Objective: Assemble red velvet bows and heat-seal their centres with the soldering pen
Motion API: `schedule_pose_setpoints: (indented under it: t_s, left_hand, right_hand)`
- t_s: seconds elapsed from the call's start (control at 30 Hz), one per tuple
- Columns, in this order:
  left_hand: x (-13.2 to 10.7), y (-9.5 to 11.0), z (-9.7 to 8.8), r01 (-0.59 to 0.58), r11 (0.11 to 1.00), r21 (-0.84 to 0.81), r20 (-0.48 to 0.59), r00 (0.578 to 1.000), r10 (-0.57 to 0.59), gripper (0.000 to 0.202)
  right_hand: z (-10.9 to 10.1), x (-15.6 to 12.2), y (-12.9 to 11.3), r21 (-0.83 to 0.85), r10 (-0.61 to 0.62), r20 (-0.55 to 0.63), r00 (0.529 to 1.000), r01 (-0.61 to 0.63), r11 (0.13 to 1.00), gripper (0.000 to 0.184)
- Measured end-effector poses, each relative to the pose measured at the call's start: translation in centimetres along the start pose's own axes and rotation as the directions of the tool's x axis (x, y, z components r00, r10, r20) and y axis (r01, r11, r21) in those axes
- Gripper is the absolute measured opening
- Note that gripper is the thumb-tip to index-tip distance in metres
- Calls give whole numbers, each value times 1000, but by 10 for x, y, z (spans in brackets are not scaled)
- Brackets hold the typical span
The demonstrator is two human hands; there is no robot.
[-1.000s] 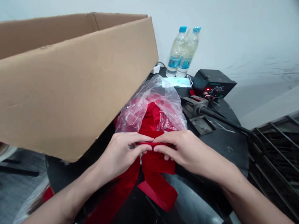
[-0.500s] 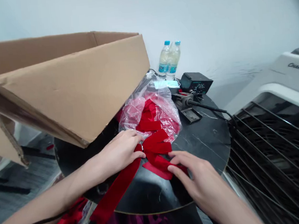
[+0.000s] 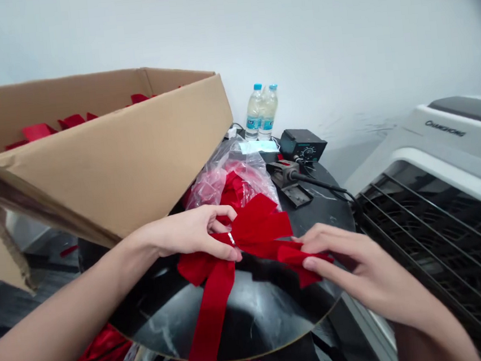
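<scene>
A red velvet ribbon bow [image 3: 257, 228] is held up just above the black round table top [image 3: 257, 309], with a long tail [image 3: 209, 314] hanging down to the lower left. My left hand [image 3: 197, 236] grips its knotted middle, where a small metal wire loop [image 3: 231, 238] shows. My right hand [image 3: 350, 258] pinches the bow's right-hand loop between thumb and fingers. Behind the bow sits a clear plastic bag [image 3: 223, 182] stuffed with more red velvet.
A cardboard box [image 3: 94, 166] holding red bows overhangs the table at left. Two water bottles [image 3: 261, 111], a face mask [image 3: 258, 146], a soldering station [image 3: 303, 146] and an iron stand [image 3: 289, 184] stand behind. A white appliance with a black grille [image 3: 432, 230] is at right.
My right hand has moved right and taken the bow's right loop. The bow is spread wider between my hands than a second ago. The view has tilted up, showing inside the box.
</scene>
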State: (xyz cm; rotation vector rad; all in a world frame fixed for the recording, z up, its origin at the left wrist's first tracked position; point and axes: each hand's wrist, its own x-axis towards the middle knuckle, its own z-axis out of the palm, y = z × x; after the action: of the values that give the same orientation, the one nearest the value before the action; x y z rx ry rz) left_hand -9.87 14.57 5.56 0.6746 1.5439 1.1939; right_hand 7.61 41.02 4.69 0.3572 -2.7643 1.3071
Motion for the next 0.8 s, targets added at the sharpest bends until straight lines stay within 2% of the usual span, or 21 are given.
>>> schedule_pose_setpoints:
  t_s: [0.1, 0.23, 0.4, 0.6, 0.73, 0.8]
  left_hand:
    - [11, -2, 2, -29, 991, -128, 70, 997, 39, 48]
    - [25, -16, 11, -79, 922, -380, 99, 987, 125, 46]
    - [32, -28, 15, -47, 779, -625, 34, 995, 88, 12]
    - [34, -27, 18, -51, 734, -678, -33, 999, 39, 15]
    - [35, -26, 21, -68, 717, -694, -90, 996, 8, 18]
    - [35, -27, 21, -91, 709, -700, -132, 991, -3, 17]
  right_hand:
    - [-27, 9, 8, -121, -81, 37, 996, 85, 989, 10]
    - [-44, 18, 23, -236, -111, 104, 988, 133, 963, 10]
    - [-45, 25, 39, -341, -169, 80, 982, 186, 921, 12]
    - [-37, 41, 50, -466, -325, 30, 945, 301, 832, 11]
    - [-43, 42, 52, -505, -305, 55, 951, 290, 813, 13]
    - [-41, 34, 47, -495, -272, -14, 962, 230, 838, 13]
